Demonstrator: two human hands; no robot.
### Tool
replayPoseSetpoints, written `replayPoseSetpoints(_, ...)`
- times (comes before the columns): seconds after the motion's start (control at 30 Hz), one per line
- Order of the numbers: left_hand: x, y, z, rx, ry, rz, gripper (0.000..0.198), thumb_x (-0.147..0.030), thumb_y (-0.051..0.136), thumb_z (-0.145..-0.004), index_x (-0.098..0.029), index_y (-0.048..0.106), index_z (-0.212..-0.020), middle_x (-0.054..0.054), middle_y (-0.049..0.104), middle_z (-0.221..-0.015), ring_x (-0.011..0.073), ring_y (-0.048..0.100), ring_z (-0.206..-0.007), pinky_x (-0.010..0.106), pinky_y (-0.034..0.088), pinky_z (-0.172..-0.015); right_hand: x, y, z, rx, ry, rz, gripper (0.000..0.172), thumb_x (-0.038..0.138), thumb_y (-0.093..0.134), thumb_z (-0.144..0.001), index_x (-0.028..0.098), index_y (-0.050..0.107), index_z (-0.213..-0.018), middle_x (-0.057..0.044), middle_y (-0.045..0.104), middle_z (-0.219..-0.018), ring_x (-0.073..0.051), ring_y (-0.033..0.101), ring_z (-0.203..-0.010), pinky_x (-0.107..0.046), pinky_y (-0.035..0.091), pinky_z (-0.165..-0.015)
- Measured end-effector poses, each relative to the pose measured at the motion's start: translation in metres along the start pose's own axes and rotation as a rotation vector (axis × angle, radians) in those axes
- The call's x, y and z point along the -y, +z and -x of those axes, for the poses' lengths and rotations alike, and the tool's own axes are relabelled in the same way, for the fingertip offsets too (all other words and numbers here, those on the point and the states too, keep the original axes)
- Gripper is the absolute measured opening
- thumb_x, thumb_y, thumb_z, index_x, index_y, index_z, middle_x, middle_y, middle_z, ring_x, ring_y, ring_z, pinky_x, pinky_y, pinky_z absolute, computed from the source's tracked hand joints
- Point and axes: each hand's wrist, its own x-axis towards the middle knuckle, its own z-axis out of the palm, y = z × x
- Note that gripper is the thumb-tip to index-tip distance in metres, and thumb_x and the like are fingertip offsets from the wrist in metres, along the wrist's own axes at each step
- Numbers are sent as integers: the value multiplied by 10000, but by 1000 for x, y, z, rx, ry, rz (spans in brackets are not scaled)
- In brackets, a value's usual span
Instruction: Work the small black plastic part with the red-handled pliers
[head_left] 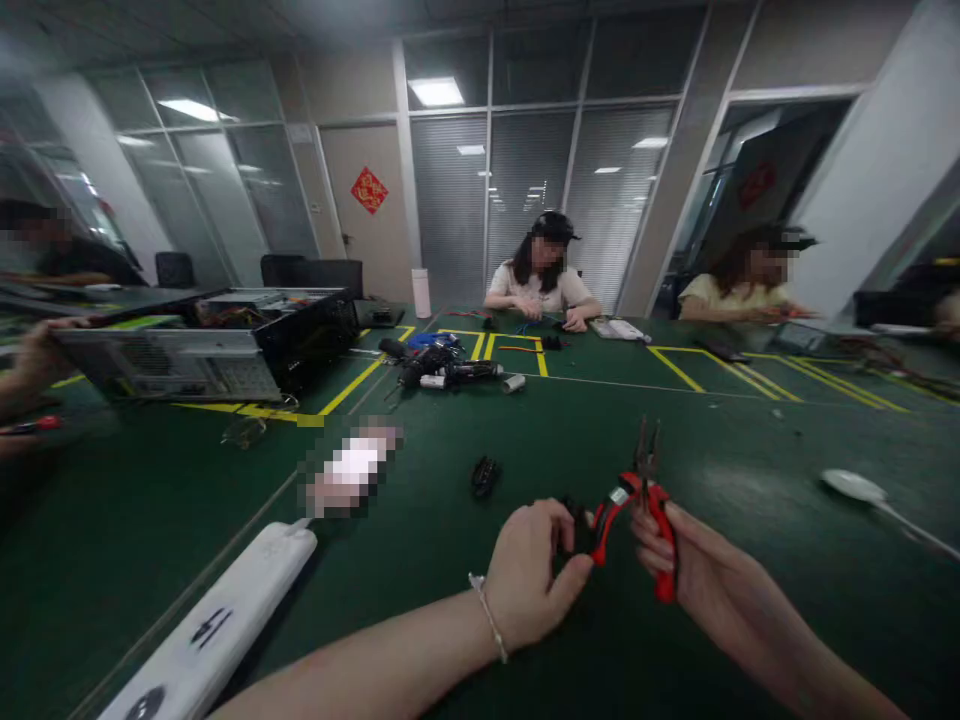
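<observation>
My right hand [697, 540] grips red-handled needle-nose pliers [651, 490], jaws pointing up and slightly apart, handles spread. Just left of them, my left hand [532, 575] has its fingers curled around a small black object [579, 530], largely covered by the fingers. One red handle of the pliers reaches close to the left fingertips; whether they touch it I cannot tell. On the green table beyond my left hand lies a bundled black cable [485, 476].
A white power strip [217, 620] lies at the left. Beyond it stands an open computer case [187, 350], another person's hand [45, 360] on it. Tangled black cables [439, 365] lie mid-table, and a white mouse [853, 486] rests at right. Two people sit opposite.
</observation>
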Motion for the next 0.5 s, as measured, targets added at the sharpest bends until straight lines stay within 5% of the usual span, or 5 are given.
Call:
replayPoseSetpoints(0.1,-3,3,0,103,-41,85,251,-313,479,-796,-169,408,-988,-30,525,-653,129,483,-545,233,329,-535,-12,3,-2,25,-13,61,252,381,663,-614,176,604,-748,5,445,-632,-67,320,-501,-214,319,-455)
replayPoseSetpoints(0.23,-5,2,-3,131,-166,101,159,-277,361,-872,-184,408,-992,-45,532,-629,111,500,-542,202,320,-503,-19,7,1,42,-70,173,256,410,614,-661,186,598,-785,-5,471,-659,-78,334,-498,-229,318,-456)
replayPoseSetpoints(0.4,-4,0,-2,245,-25,-120,239,-372,383,-863,-185,482,-751,-30,535,-596,114,490,-508,207,277,-460,-20,9,11,78,-120,328,255,445,570,-692,202,583,-770,2,480,-654,-87,367,-504,-240,349,-478)
replayPoseSetpoints(0.5,-4,1,1,288,27,-211,232,-379,368,-866,-182,484,-823,-5,568,-637,134,515,-521,217,293,-465,-19,4,12,84,-125,439,285,453,550,-708,249,584,-905,-9,533,-706,-119,463,-586,-271,415,-575)
